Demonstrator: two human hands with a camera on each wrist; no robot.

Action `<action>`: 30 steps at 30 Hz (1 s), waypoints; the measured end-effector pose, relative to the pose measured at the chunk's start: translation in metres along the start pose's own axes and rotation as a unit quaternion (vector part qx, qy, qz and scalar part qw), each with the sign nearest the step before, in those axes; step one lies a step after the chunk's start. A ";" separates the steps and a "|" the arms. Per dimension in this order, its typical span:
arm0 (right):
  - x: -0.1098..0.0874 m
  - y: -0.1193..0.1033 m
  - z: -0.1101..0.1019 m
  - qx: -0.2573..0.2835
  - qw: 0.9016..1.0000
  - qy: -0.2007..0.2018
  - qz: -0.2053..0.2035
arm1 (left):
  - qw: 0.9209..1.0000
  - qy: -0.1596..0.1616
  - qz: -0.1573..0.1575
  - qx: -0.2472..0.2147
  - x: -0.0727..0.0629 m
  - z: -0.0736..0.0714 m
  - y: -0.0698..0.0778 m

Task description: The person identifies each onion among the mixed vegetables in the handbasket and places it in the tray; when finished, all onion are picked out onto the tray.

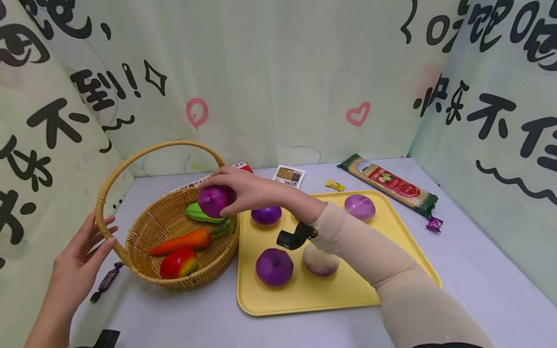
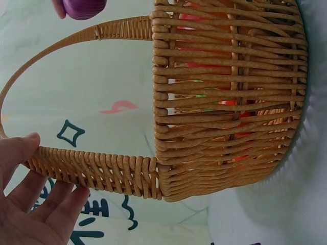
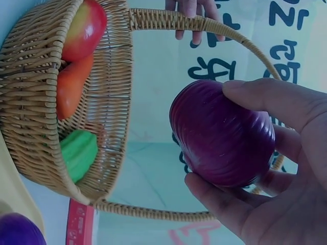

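Observation:
Over the wicker basket (image 1: pixel 191 281), my right hand (image 1: pixel 256 191) grips a purple onion (image 1: pixel 215 200) between thumb and fingers. My left hand (image 1: pixel 78 258) holds the left side of the basket's arched handle (image 2: pixel 97 168), thumb on one side and fingertips on the other. Inside the basket lie a carrot (image 1: pixel 187 241), a red and yellow mango (image 1: pixel 179 263) and a green ribbed fruit (image 3: pixel 79 154). To the right, a yellow tray (image 1: pixel 313 300) bears a large purple onion (image 1: pixel 274 267), a whitish one (image 1: pixel 321 261), a deep violet one (image 1: pixel 266 215) and a pale purple one (image 1: pixel 359 207).
A pasta packet (image 1: pixel 389 183) lies behind the tray, with a purple candy (image 1: pixel 434 224) at its end. A yellow candy (image 1: pixel 335 185) and a white card (image 1: pixel 289 176) lie farther back. One dark-wrapped candy (image 1: pixel 106 282) is left of the basket. Printed curtains (image 1: pixel 304 96) enclose the table.

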State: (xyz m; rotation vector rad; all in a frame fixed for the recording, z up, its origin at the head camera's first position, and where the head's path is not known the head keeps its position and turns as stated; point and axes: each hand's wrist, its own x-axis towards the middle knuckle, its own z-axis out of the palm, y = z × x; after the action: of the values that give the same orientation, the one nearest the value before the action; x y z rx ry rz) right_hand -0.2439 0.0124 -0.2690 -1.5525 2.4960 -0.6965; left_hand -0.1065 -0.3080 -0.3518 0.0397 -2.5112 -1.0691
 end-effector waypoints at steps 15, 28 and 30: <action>-0.022 -0.001 -0.017 0.022 0.999 0.025 0.005 | 1.000 -0.003 -0.003 0.006 0.001 0.000 0.000; -0.057 0.003 -0.037 0.056 0.997 0.046 0.032 | 1.000 -0.007 -0.009 0.011 0.000 0.000 0.000; -0.062 0.006 -0.040 0.053 0.997 0.048 0.033 | 1.000 -0.008 -0.007 0.012 0.000 0.000 0.000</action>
State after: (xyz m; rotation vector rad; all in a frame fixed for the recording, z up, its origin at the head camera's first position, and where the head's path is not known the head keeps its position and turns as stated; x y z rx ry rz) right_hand -0.2332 0.0809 -0.2449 -1.4277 2.5173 -0.8977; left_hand -0.1069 -0.3080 -0.3513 0.0576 -2.5416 -1.0486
